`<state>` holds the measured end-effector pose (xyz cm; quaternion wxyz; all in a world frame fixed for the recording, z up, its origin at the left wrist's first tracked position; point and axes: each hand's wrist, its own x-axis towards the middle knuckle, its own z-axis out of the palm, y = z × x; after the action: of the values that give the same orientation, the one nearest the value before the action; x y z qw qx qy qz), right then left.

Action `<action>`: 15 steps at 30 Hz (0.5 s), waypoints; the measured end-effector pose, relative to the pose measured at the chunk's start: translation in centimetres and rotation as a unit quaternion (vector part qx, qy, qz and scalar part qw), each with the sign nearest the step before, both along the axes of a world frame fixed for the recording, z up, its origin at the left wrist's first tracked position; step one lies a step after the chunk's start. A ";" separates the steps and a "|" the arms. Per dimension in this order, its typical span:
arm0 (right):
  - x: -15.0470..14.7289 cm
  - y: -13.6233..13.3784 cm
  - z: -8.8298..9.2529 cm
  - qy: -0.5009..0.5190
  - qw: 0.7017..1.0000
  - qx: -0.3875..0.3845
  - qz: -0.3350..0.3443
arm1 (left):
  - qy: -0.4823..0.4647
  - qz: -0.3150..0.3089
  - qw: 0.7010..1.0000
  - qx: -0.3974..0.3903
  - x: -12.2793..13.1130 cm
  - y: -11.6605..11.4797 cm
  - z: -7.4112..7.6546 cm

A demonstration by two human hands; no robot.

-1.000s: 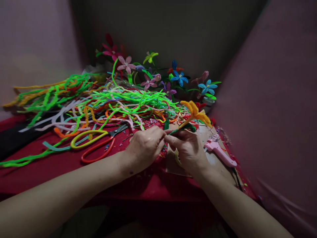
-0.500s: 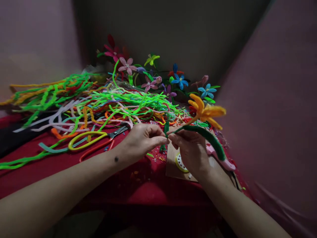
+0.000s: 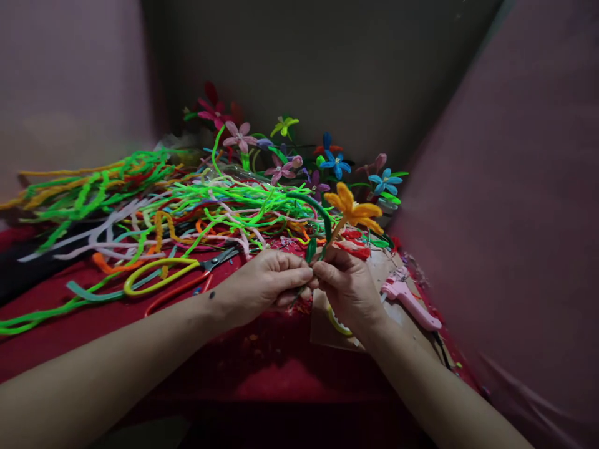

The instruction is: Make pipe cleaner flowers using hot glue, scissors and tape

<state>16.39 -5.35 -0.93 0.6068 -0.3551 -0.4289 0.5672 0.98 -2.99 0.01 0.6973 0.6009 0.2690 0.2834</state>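
An orange pipe-cleaner flower (image 3: 353, 211) stands up out of my right hand (image 3: 349, 290), its stem pinched between thumb and fingers. A long dark green pipe cleaner (image 3: 324, 212) rises beside that stem and bends over to the left. My left hand (image 3: 283, 280) is closed at the same spot, fingertips against those of the right hand. It pinches the lower end of the green pipe cleaner, and a short dark green piece (image 3: 311, 249) sticks up above its fingers. The fingers hide where stem and green pieces meet.
Scissors (image 3: 163, 274) with yellow and red handles lie left of my hands. Behind them spreads a heap of loose pipe cleaners (image 3: 253, 199). Finished flowers (image 3: 239, 136) stand at the back. On the right, a pink glue gun (image 3: 412, 302) rests on a cardboard sheet (image 3: 327, 327).
The flower has turned more upright and shifted left. The long green pipe cleaner has swung from right of my right hand to the upper left. Both hands are slightly lower and closer together.
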 end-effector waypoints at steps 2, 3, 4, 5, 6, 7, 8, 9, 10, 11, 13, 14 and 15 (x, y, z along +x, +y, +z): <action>0.0 0.1 0.0 -0.021 0.999 0.018 -0.031 | 0.050 0.023 0.997 0.052 0.0 -0.1 0.4; 0.0 0.1 -0.1 -0.036 0.998 0.030 -0.040 | 0.069 0.033 0.995 0.065 0.0 -0.1 0.6; 0.1 0.2 -0.1 -0.050 0.997 0.040 -0.042 | 0.079 0.040 0.994 0.070 0.0 -0.2 0.7; 0.1 0.3 -0.1 -0.058 0.997 0.045 -0.038 | 0.083 0.043 0.993 0.067 0.0 -0.2 0.8; 0.0 0.3 -0.1 -0.061 0.997 0.043 -0.025 | 0.082 0.046 0.994 0.059 0.1 -0.3 0.9; 0.0 0.4 -0.1 -0.058 0.998 0.037 -0.007 | 0.079 0.047 0.994 0.051 0.1 -0.3 0.9; 0.1 0.4 -0.1 -0.054 0.998 0.031 0.015 | 0.075 0.047 0.995 0.044 0.1 -0.3 0.9; 0.1 0.5 -0.1 -0.052 0.998 0.029 0.035 | 0.071 0.047 0.996 0.039 0.1 -0.2 0.8; 0.1 0.5 -0.1 -0.054 0.997 0.032 0.050 | 0.068 0.048 0.996 0.035 0.1 -0.2 0.7; 0.2 0.5 -0.1 -0.060 0.996 0.040 0.058 | 0.065 0.048 0.996 0.034 0.1 -0.2 0.6; 0.3 0.6 -0.1 -0.076 0.994 0.057 0.060 | 0.067 0.046 0.996 0.036 0.2 -0.1 0.5; 0.4 0.6 -0.2 -0.083 0.993 0.062 0.058 | 0.069 0.045 0.996 0.037 0.2 -0.1 0.4; 0.5 0.7 -0.1 -0.090 0.992 0.065 0.058 | 0.070 0.041 0.996 0.039 0.1 -0.1 0.5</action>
<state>16.85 -4.67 -1.07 0.5539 -0.3389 -0.5374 0.5380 1.09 -3.05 0.46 0.6402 0.6347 0.3306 0.2792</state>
